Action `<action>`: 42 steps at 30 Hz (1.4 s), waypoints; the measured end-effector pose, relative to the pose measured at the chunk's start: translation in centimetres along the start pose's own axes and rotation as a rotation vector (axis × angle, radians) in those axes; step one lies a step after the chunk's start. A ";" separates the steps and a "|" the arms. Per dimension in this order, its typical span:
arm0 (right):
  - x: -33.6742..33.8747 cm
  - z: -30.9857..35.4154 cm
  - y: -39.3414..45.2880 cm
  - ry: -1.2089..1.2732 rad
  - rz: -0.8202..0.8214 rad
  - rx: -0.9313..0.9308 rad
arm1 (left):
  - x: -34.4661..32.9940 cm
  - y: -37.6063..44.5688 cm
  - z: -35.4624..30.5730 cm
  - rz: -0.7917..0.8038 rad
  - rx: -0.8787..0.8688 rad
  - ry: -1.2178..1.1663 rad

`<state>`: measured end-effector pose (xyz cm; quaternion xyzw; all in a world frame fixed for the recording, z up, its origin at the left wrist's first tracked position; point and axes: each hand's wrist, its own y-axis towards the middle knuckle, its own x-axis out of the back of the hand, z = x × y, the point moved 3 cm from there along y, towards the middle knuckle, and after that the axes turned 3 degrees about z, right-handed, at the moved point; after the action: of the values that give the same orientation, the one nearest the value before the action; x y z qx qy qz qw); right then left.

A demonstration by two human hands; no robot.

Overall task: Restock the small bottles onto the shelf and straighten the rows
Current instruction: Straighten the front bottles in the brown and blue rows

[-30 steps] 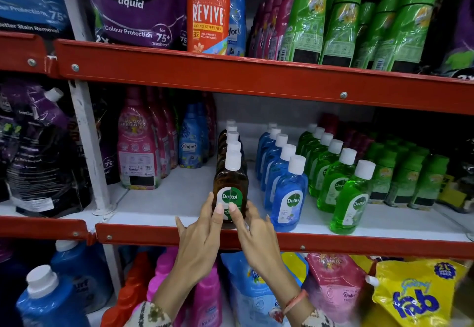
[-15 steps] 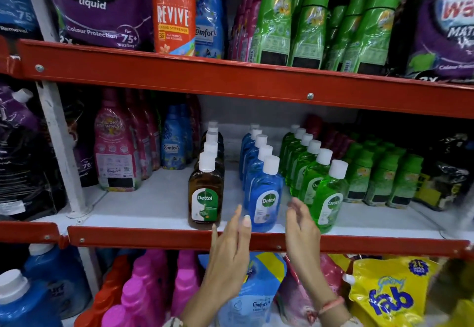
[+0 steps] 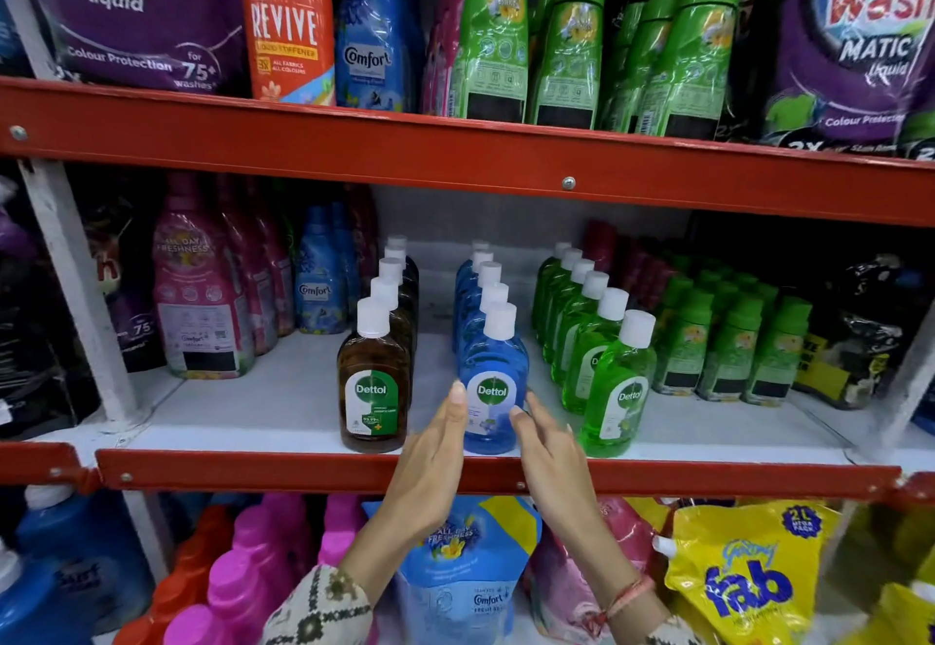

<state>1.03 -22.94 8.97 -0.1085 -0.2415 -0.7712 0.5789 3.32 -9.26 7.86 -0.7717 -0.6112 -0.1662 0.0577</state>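
Observation:
Three rows of small white-capped Dettol bottles run front to back on the white middle shelf (image 3: 273, 411): brown (image 3: 373, 381), blue (image 3: 493, 381) and green (image 3: 617, 386). My left hand (image 3: 435, 462) and my right hand (image 3: 549, 457) flank the front blue bottle, fingers straight and apart. The fingertips touch or nearly touch its lower sides. Neither hand grips it. The bottle stands upright on the shelf.
Pink and blue fabric conditioner bottles (image 3: 202, 300) stand left of the rows, small green-capped bottles (image 3: 728, 340) right. A red shelf rail (image 3: 253, 472) runs along the front edge. Tall bottles and pouches fill the shelf above; pouches and jugs sit below.
Both hands left the front brown bottle and moved right to the front blue bottle, closing in on its sides. My view also shifted to the right.

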 end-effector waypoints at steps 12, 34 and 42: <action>4.7 -1.0 -1.3 0.030 -0.461 0.213 | -2.2 -2.6 -2.1 -0.472 -0.335 0.036; 11.2 -6.3 1.4 -0.069 -0.112 -0.127 | -11.9 2.2 -5.1 0.193 -0.012 -0.163; 11.4 -6.5 1.3 -0.064 -0.111 -0.095 | -11.8 2.2 -4.8 0.216 -0.033 0.001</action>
<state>-0.53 -36.03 8.73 -0.1470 -0.2285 -0.8089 0.5215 2.23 -22.14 8.74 -0.8339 -0.5216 -0.1694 0.0626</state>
